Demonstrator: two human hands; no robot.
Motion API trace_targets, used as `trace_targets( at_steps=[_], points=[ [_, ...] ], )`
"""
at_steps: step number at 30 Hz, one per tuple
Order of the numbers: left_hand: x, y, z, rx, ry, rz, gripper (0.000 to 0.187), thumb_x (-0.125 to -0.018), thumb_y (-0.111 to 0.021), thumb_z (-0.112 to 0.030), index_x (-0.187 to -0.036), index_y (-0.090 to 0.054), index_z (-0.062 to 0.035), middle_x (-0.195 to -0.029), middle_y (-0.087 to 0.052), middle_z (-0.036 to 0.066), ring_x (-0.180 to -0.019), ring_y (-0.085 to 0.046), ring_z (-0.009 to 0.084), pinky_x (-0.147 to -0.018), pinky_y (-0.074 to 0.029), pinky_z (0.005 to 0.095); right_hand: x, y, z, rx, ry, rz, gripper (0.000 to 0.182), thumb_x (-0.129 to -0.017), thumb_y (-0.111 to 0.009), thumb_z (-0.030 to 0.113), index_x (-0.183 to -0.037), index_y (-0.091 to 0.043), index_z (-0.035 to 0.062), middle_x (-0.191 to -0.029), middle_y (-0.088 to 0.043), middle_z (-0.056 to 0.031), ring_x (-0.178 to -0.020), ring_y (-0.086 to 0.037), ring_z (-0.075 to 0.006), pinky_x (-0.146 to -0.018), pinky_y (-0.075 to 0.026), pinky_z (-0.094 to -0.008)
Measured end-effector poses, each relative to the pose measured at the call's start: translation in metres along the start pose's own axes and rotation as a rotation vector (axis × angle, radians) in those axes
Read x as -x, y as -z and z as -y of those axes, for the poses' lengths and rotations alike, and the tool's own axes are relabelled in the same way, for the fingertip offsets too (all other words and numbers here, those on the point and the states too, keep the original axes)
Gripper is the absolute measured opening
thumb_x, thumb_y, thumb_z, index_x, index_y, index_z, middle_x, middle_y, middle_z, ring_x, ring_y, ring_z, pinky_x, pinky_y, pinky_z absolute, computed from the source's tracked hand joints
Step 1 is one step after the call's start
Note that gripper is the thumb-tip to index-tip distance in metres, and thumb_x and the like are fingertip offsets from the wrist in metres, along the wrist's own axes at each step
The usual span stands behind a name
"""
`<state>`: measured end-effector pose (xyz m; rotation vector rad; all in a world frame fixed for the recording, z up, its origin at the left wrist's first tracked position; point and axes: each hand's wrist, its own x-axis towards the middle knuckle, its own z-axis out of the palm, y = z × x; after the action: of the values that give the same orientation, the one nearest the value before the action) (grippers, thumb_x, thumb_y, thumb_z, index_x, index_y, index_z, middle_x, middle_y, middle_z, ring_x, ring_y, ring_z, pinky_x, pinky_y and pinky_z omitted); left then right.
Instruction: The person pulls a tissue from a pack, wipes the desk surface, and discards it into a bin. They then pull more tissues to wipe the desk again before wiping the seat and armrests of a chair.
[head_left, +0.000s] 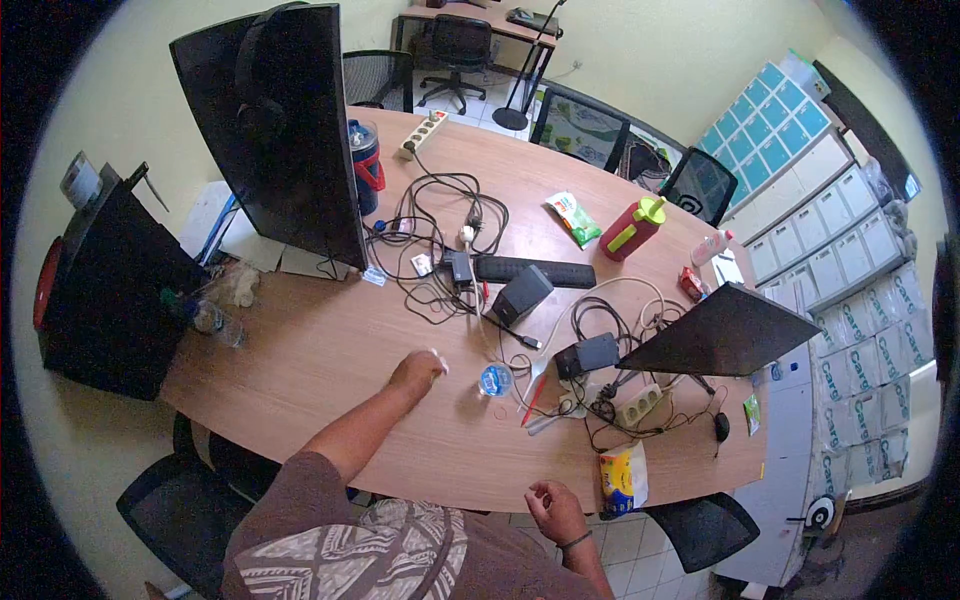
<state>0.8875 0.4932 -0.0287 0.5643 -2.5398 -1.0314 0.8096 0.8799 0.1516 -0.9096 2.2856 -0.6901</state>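
Note:
My left hand point(416, 376) is closed on a small white tissue point(440, 362) and rests on the wooden table point(330, 340), left of a clear plastic water cup point(495, 380) with a blue lid. The tissue is mostly hidden by the fingers. My right hand point(558, 512), a dark band at its wrist, hovers by the table's near edge. Its fingers are loosely bent and somewhat apart, and nothing shows in them. To its right lies a yellow and blue tissue pack point(622, 478). A red pen-like stick point(534, 400) and a white plastic spoon point(540, 370) lie beyond the cup.
Tangled black cables point(440, 230), black adapters point(523, 293) and power strips point(640, 404) spread across the table. Large monitors point(290, 140) stand at left, a smaller monitor point(720, 335) at right. A red bottle point(632, 230) and a green-white packet point(573, 218) are farther back.

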Motion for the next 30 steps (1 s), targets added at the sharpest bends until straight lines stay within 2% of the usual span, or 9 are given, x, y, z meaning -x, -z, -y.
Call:
trace_targets(
  at_steps=[2,5,7,10,12,19,21,28,30],
  points=[
    [0.013,-0.001,0.002,0.117,-0.031,0.101,0.014,-0.081,-0.061,-0.011,-0.090,-0.071,-0.0081,-0.091,-0.068,0.016,-0.091,-0.063,0.0358,-0.082,-0.050,0.0437,0.007,0.003,-0.014,0.004,-0.007,-0.008,0.024,-0.086,-0.070,0.024,-0.099,-0.066,0.0045,-0.090,-0.067,-0.0122,-0.072,-0.064,-0.0250,-0.067,-0.053,-0.0370],
    [0.008,0.005,0.013,0.021,0.080,-0.022,0.015,-0.080,-0.062,-0.011,-0.092,-0.070,-0.0072,-0.094,-0.067,0.017,-0.094,-0.062,0.0370,-0.083,-0.049,0.0442,0.019,0.011,-0.026,0.014,-0.029,-0.029,0.023,-0.086,-0.070,0.023,-0.098,-0.066,0.0044,-0.090,-0.067,-0.0131,-0.071,-0.064,-0.0256,-0.067,-0.052,-0.0370],
    [-0.014,0.012,0.034,-0.139,0.212,-0.440,0.015,-0.087,-0.059,-0.013,-0.094,-0.070,-0.0059,-0.096,-0.066,0.019,-0.093,-0.061,0.0372,-0.084,-0.049,0.0454,0.027,0.012,-0.037,0.020,-0.045,-0.035,0.022,-0.086,-0.070,0.023,-0.098,-0.066,0.0042,-0.089,-0.067,-0.0138,-0.071,-0.064,-0.0260,-0.067,-0.052,-0.0370],
    [-0.052,0.015,0.070,-0.267,0.301,-0.428,0.016,-0.089,-0.059,-0.013,-0.097,-0.071,-0.0062,-0.097,-0.067,0.018,-0.094,-0.062,0.0358,-0.085,-0.050,0.0445,0.033,0.009,-0.047,-0.013,-0.104,-0.047,0.022,-0.086,-0.070,0.022,-0.098,-0.066,0.0029,-0.088,-0.066,-0.0150,-0.071,-0.064,-0.0264,-0.067,-0.052,-0.0369],
    [-0.077,0.011,0.074,-0.108,0.321,-0.504,0.018,-0.085,-0.065,-0.015,-0.097,-0.071,-0.0031,-0.097,-0.068,0.018,-0.095,-0.064,0.0355,-0.086,-0.050,0.0428,0.035,0.015,-0.037,0.010,-0.141,-0.019,0.023,-0.086,-0.070,0.021,-0.097,-0.065,0.0016,-0.087,-0.066,-0.0151,-0.071,-0.064,-0.0261,-0.067,-0.052,-0.0370],
    [-0.110,0.011,0.072,-0.121,0.322,-0.478,0.018,-0.087,-0.063,-0.013,-0.102,-0.071,-0.0057,-0.100,-0.067,0.017,-0.097,-0.063,0.0346,-0.085,-0.051,0.0433,0.037,0.001,-0.022,0.038,-0.158,0.015,0.025,-0.086,-0.071,0.023,-0.098,-0.065,0.0018,-0.088,-0.066,-0.0147,-0.075,-0.064,-0.0256,-0.069,-0.052,-0.0371],
    [-0.111,0.020,0.058,-0.106,0.422,-0.525,0.019,-0.087,-0.064,-0.014,-0.103,-0.070,-0.0051,-0.101,-0.066,0.018,-0.098,-0.063,0.0358,-0.085,-0.051,0.0438,0.035,-0.002,-0.019,0.022,-0.164,0.076,0.025,-0.086,-0.071,0.024,-0.099,-0.065,0.0026,-0.089,-0.066,-0.0145,-0.076,-0.064,-0.0263,-0.069,-0.053,-0.0373],
    [-0.145,0.022,0.098,-0.102,0.335,-0.398,0.020,-0.088,-0.062,-0.013,-0.105,-0.068,-0.0047,-0.102,-0.065,0.019,-0.099,-0.062,0.0377,-0.086,-0.050,0.0452,0.037,-0.020,-0.019,0.067,-0.141,0.014,0.023,-0.085,-0.071,0.022,-0.093,-0.066,0.0006,-0.079,-0.066,-0.0119,-0.068,-0.063,-0.0213,-0.065,-0.052,-0.0329],
    [-0.153,0.012,0.122,-0.160,0.319,-0.519,0.018,-0.088,-0.061,-0.012,-0.102,-0.067,-0.0030,-0.103,-0.065,0.018,-0.100,-0.062,0.0370,-0.085,-0.050,0.0448,0.039,-0.019,-0.015,0.016,-0.215,0.046,0.025,-0.086,-0.071,0.024,-0.098,-0.065,0.0029,-0.089,-0.067,-0.0150,-0.073,-0.064,-0.0287,-0.068,-0.052,-0.0387]
  ],
)
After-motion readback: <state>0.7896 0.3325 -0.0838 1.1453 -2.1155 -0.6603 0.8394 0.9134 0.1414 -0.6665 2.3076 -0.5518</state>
